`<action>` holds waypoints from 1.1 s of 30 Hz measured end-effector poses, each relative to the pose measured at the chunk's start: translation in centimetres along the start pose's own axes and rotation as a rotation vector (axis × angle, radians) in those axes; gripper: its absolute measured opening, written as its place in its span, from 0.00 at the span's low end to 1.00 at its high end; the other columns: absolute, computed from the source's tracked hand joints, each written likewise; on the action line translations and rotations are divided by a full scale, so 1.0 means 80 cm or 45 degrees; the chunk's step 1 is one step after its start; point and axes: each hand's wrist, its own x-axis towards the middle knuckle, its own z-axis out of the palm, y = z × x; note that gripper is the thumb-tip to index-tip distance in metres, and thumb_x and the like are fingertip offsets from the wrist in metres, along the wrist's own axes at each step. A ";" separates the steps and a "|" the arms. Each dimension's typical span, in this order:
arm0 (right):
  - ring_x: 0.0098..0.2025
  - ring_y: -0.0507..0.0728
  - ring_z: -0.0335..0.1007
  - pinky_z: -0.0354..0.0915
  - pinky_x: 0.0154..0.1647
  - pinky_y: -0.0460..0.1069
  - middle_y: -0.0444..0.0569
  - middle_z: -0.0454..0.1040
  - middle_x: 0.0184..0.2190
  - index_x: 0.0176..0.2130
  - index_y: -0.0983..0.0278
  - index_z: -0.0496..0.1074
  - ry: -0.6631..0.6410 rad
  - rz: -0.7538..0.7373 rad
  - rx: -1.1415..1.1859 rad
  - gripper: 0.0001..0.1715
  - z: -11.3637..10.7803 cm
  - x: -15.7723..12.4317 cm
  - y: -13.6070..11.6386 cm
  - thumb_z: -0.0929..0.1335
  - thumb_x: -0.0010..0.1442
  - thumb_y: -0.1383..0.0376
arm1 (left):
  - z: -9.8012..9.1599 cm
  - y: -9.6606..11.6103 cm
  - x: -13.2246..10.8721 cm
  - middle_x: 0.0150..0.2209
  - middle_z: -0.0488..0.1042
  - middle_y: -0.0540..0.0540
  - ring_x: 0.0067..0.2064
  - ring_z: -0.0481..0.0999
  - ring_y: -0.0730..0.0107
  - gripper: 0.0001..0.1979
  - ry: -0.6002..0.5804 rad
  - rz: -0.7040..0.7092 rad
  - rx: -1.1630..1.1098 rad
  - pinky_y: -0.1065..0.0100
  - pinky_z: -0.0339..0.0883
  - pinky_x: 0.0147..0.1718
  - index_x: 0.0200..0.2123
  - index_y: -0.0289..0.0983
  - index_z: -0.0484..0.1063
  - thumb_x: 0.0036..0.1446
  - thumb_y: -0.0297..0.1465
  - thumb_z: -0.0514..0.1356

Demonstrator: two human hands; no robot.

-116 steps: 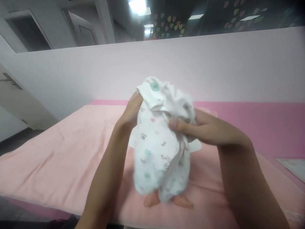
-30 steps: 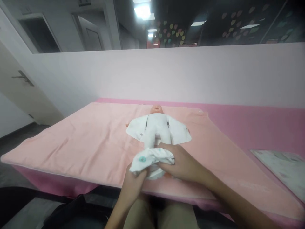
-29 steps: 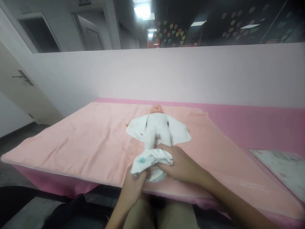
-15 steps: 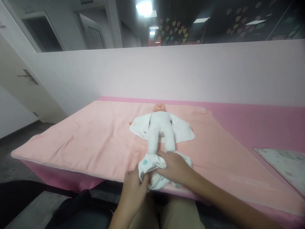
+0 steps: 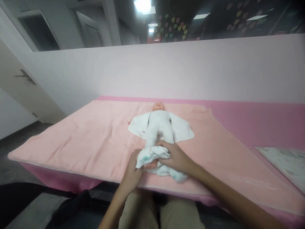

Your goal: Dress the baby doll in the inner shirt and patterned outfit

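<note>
A baby doll [image 5: 159, 122] lies on its back with its feet toward me, its white cloth body between the spread halves of an open white top [image 5: 184, 128]. White baby pants with a green print [image 5: 152, 153] are bunched around the lower end of one of its legs. A bare doll foot [image 5: 150, 164] pokes out of the pants. My left hand [image 5: 133, 170] grips the edge of the pants on the left. On the right side, my right hand [image 5: 175, 156] is closed on the same cloth by the leg. The doll's other foot is hidden.
A peach blanket [image 5: 90, 133] covers most of a pink-topped table [image 5: 238, 124]. At the right lies a pale printed sheet or mat [image 5: 283, 162]. A white wall with a window stands behind, and a dark chair [image 5: 78, 206] is at my lower left.
Both hands have moved away from me with the pants, up along the doll's leg. The doll's foot now shows through the pants' opening.
</note>
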 end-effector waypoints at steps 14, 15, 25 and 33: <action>0.44 0.56 0.67 0.63 0.44 0.49 0.45 0.70 0.40 0.42 0.63 0.70 -0.395 0.052 0.673 0.23 -0.085 0.020 0.071 0.78 0.59 0.52 | -0.071 0.046 0.061 0.71 0.63 0.43 0.71 0.62 0.51 0.22 -0.580 0.040 0.083 0.52 0.62 0.66 0.65 0.49 0.71 0.70 0.41 0.58; 0.44 0.57 0.67 0.63 0.45 0.49 0.46 0.70 0.41 0.43 0.63 0.70 -0.393 0.054 0.746 0.23 -0.082 0.017 0.074 0.78 0.60 0.51 | -0.064 0.057 0.070 0.70 0.65 0.44 0.70 0.63 0.51 0.21 -0.609 0.041 0.090 0.52 0.62 0.66 0.65 0.49 0.72 0.72 0.42 0.55; 0.39 0.54 0.67 0.63 0.41 0.48 0.44 0.70 0.38 0.44 0.61 0.70 -0.304 0.072 0.932 0.20 -0.066 0.009 0.087 0.76 0.64 0.52 | 0.006 0.088 0.225 0.33 0.73 0.49 0.34 0.72 0.69 0.19 -1.285 0.010 -0.133 0.70 0.66 0.34 0.34 0.37 0.72 0.56 0.46 0.71; 0.44 0.58 0.72 0.68 0.46 0.51 0.46 0.75 0.40 0.47 0.62 0.75 -0.264 0.078 0.975 0.21 -0.055 0.008 0.093 0.78 0.60 0.53 | 0.016 0.031 0.224 0.35 0.77 0.48 0.35 0.75 0.69 0.23 -1.244 -0.315 -0.452 0.71 0.69 0.34 0.41 0.36 0.78 0.53 0.49 0.73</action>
